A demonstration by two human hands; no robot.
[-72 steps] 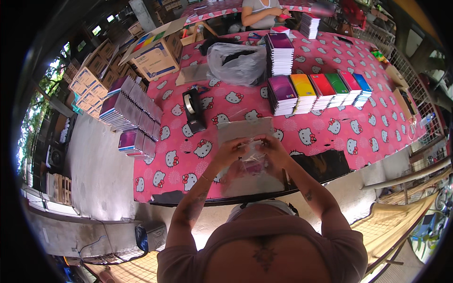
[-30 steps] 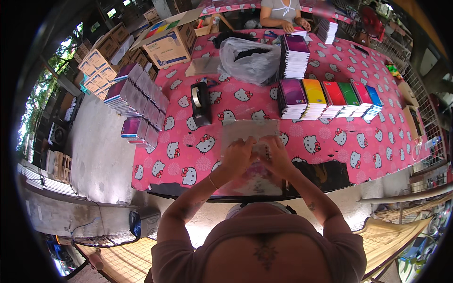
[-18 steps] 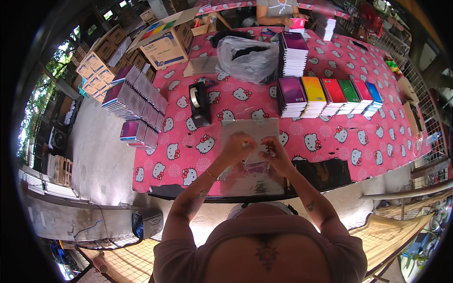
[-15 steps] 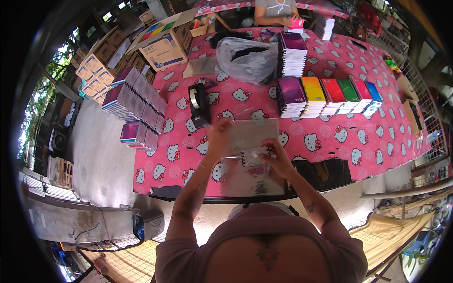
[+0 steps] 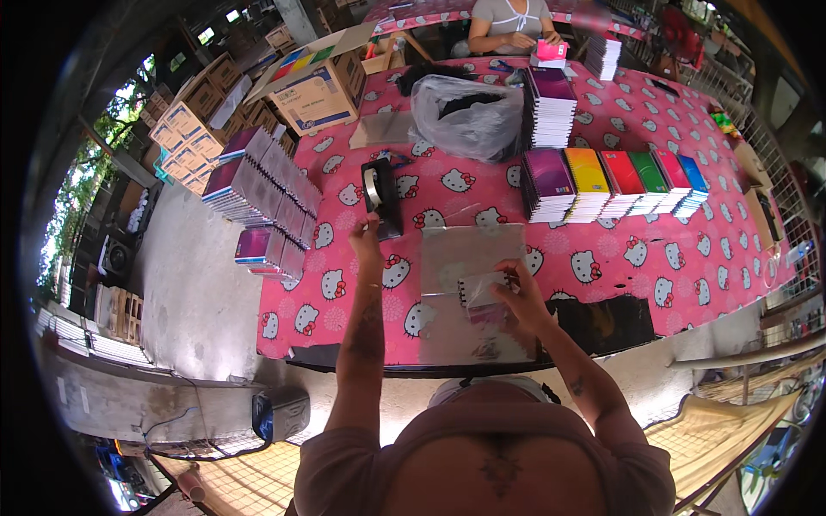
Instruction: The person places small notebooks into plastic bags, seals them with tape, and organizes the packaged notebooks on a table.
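Observation:
A small spiral notebook [image 5: 478, 292] lies at the near edge of the table, with clear plastic around it. My right hand [image 5: 521, 292] grips its right side, thumb and fingers bent over the plastic. Beneath is a flat greyish sheet or board [image 5: 465, 249], partly covered by the notebook and hand. My left hand [image 5: 366, 236] reaches forward to the near left side of a black tape dispenser [image 5: 387, 206] with a roll of tape. Its fingertips are pinched together there; whatever is between them is too small to make out.
Spiral notebooks in several colours [image 5: 628, 185] stand in a row of piles at right, a taller purple pile [image 5: 551, 107] behind. Plastic-wrapped stacks [image 5: 262, 185] line the left edge. Farther back are a clear plastic bag [image 5: 473, 129], an open carton [image 5: 318, 95] and a person [image 5: 516, 26] handling a pink notebook.
My left hand has moved from the plastic over to the tape dispenser, left and forward. The right hand stays on the notebook. The whole view has shifted slightly.

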